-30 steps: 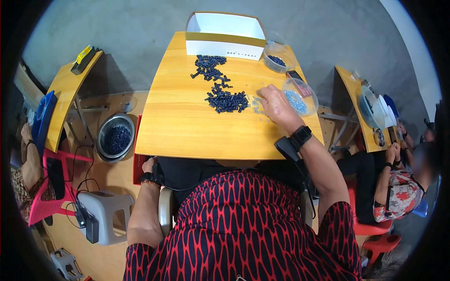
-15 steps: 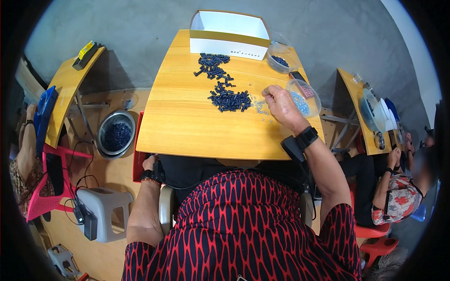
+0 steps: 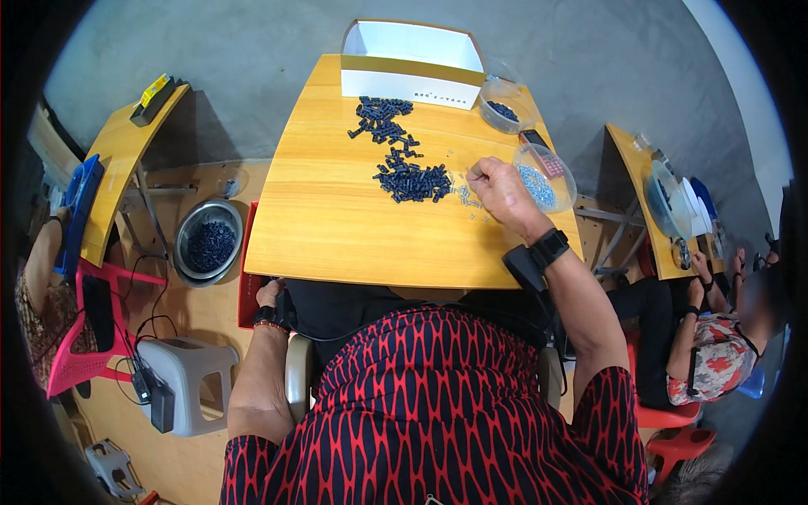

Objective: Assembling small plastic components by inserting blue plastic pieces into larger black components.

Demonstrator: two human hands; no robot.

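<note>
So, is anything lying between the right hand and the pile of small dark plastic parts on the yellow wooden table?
Nothing visible blocks it. The right hand rests just right of the pile of small dark plastic parts; only a few tiny pale pieces lie scattered on the yellow wooden table between them.

Table smooth glossy wood; bowl clear plastic; small parts matt dark plastic; floor basin shiny metal

The right hand reaches forward with fingers curled loosely, while the left hand hangs low at the hip.
</note>
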